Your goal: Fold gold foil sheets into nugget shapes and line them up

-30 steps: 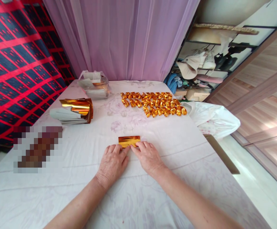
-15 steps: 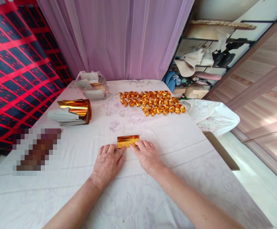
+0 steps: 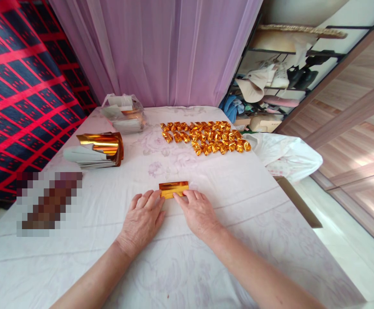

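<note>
On the table [image 3: 77, 266], a foil sheet [image 3: 173, 189] lies at centre; folded pieces [image 3: 206, 137] sit above it, a sheet stack [image 3: 93, 150] upper left, and perhaps a bag [image 3: 124, 113] behind that.

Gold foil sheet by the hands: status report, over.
Left hand and right hand flat, fingertips pressing near edge of gold foil sheet on white tablecloth. Folded gold pieces in rows behind, apart. Nothing in the way.

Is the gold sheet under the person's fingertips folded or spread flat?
Folded, it seems: the gold sheet lies as a narrow strip on the white tablecloth, its near edge pressed by the left hand and right hand.
</note>
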Demonstrator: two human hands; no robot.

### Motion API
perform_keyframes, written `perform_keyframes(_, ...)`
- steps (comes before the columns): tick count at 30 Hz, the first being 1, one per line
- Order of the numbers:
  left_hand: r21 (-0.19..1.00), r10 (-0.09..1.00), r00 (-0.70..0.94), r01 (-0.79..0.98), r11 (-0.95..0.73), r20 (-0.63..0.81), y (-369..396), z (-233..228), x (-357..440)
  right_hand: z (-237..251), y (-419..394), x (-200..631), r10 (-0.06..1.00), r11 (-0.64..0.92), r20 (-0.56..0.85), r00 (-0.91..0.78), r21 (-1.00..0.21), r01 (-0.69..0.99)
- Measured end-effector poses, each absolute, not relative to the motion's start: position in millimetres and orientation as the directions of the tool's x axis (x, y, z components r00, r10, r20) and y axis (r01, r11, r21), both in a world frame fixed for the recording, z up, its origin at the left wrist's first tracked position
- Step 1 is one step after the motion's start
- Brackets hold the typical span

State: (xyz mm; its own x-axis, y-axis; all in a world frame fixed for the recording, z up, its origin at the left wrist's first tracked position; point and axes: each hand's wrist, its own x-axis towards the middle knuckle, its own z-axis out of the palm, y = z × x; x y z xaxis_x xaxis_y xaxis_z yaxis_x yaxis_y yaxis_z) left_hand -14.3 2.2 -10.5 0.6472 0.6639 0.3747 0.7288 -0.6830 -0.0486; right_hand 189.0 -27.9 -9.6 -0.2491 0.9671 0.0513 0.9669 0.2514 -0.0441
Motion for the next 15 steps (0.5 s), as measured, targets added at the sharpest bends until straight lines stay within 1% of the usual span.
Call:
perform_keyframes(5, -0.054, 0.624, 0.682, 0.69, -0.722, 0.382, 2.9, -14.7, -10.1, -14.2, -32.5, 182.7, 0.971, 0.229, 0.073, -0.227, -0.018, 0.973)
perform_keyframes(10, -0.053, 0.638, 0.673, 0.702, -0.71, 0.375, 3.2, -17.2, -11.4, -15.3, -33.3, 183.0, 0.972, 0.221, 0.082, -0.219, -0.018, 0.975)
perform_keyframes(15, -0.056, 0.648, 0.671, 0.709, -0.703, 0.361, 1.3, -15.2, -12.1, -17.2, -36.7, 185.7, 0.966, 0.225, 0.14, -0.219, -0.025, 0.974)
